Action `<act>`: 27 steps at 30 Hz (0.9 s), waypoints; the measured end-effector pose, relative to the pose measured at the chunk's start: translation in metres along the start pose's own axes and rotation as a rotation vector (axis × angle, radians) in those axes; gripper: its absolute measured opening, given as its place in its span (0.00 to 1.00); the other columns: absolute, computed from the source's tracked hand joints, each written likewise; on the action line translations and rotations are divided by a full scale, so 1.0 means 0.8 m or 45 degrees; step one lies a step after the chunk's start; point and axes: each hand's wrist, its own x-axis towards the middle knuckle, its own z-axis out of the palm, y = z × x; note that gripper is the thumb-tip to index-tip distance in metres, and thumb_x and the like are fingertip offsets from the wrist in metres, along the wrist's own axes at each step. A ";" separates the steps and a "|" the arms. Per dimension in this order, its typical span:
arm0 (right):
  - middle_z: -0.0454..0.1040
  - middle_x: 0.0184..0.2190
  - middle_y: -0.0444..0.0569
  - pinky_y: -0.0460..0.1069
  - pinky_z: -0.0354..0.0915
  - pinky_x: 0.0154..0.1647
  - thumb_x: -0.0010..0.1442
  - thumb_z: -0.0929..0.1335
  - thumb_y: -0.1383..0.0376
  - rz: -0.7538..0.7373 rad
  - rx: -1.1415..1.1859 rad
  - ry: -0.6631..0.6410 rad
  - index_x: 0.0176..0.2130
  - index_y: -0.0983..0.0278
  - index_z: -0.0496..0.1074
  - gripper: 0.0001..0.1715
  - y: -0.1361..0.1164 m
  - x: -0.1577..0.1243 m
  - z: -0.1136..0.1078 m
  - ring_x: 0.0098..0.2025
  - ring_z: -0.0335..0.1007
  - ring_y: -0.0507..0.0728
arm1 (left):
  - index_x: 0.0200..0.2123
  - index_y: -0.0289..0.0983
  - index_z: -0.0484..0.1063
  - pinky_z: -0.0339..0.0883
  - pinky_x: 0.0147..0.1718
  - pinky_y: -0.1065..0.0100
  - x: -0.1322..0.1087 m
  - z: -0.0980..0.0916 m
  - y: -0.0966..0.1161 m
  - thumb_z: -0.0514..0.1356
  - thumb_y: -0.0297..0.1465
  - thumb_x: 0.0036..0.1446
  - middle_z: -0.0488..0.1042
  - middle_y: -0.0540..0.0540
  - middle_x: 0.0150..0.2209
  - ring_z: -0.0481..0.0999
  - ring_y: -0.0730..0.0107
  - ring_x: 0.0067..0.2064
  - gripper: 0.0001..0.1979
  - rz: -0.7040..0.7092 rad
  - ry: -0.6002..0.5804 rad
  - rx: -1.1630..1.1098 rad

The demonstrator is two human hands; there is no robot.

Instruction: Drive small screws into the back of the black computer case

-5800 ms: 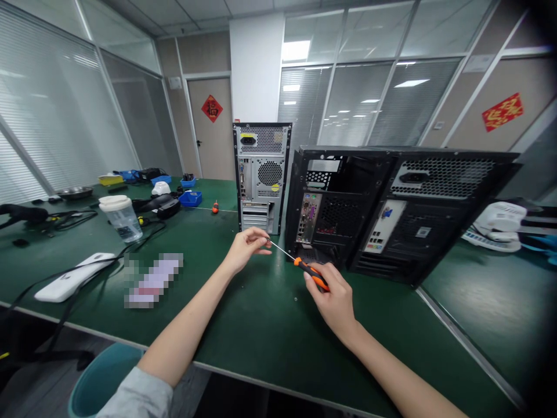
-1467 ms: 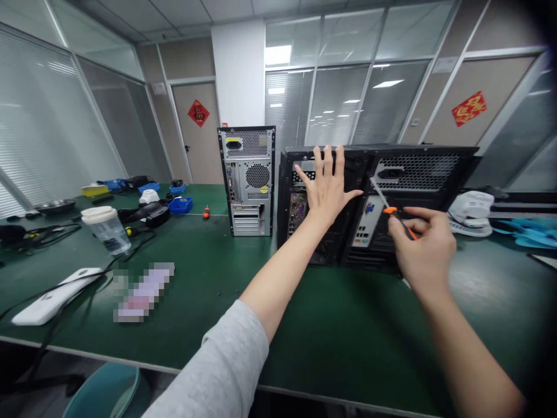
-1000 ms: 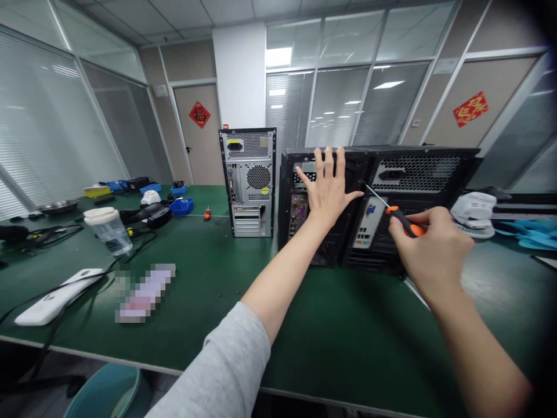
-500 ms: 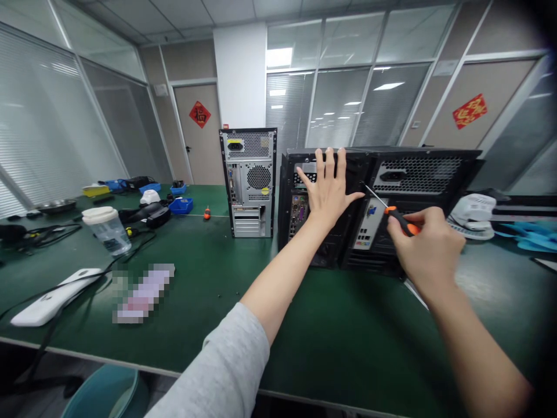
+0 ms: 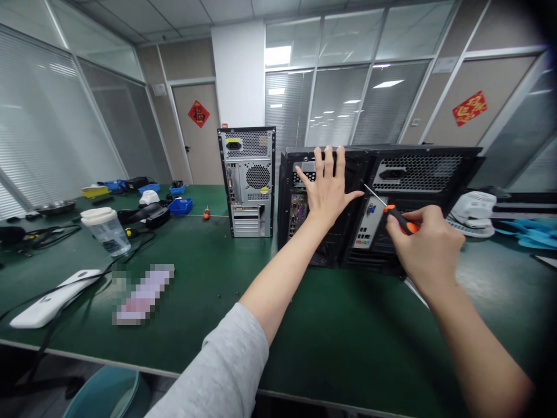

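Two black computer cases stand side by side on the green table, backs facing me. My left hand [image 5: 325, 194] lies spread against the back of the left black case [image 5: 319, 249], fingertips near its top edge, thumb pointing right. My right hand [image 5: 429, 241] grips the orange and black handle of a screwdriver [image 5: 402, 221]. Its thin shaft points up and left, the tip at the left case's right edge, close to my left thumb. The right black case [image 5: 418, 174] has a metal port panel partly behind the shaft. A silver-backed computer case [image 5: 249, 183] stands apart to the left.
On the green table [image 5: 195, 325] are a lidded cup [image 5: 107, 232], a white device [image 5: 54, 299] with a black cable, a blurred-out flat item [image 5: 145, 293], blue trays [image 5: 180, 206] and a small orange tool [image 5: 206, 213]. A teal bin [image 5: 107, 395] sits below the front edge.
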 end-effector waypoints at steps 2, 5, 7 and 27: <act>0.72 0.24 0.51 0.48 0.61 0.27 0.49 0.65 0.60 -0.035 -0.014 0.009 0.31 0.66 0.65 0.11 0.000 0.000 -0.002 0.27 0.69 0.58 | 0.61 0.37 0.37 0.34 0.54 0.37 0.000 0.000 0.000 0.50 0.57 0.41 0.38 0.41 0.62 0.23 0.48 0.62 0.50 0.002 0.004 0.011; 0.71 0.24 0.51 0.48 0.60 0.26 0.50 0.65 0.60 -0.070 -0.030 0.012 0.31 0.66 0.64 0.11 -0.001 0.000 -0.003 0.26 0.69 0.58 | 0.61 0.36 0.36 0.36 0.54 0.37 0.000 -0.001 0.000 0.49 0.57 0.41 0.37 0.41 0.62 0.23 0.48 0.62 0.50 0.005 -0.001 0.027; 0.71 0.24 0.51 0.48 0.60 0.26 0.51 0.64 0.60 -0.077 -0.038 0.014 0.32 0.66 0.64 0.11 -0.002 0.000 -0.003 0.27 0.69 0.58 | 0.61 0.36 0.36 0.36 0.54 0.37 0.000 -0.002 0.000 0.48 0.57 0.41 0.37 0.41 0.62 0.23 0.48 0.62 0.50 0.002 -0.009 0.037; 0.65 0.22 0.46 0.45 0.39 0.17 0.57 0.59 0.62 -0.599 -0.599 0.185 0.26 0.65 0.61 0.11 -0.028 0.021 -0.046 0.23 0.59 0.52 | 0.61 0.36 0.36 0.35 0.54 0.38 0.000 -0.002 0.001 0.49 0.57 0.41 0.36 0.41 0.62 0.25 0.49 0.62 0.50 0.009 -0.020 -0.005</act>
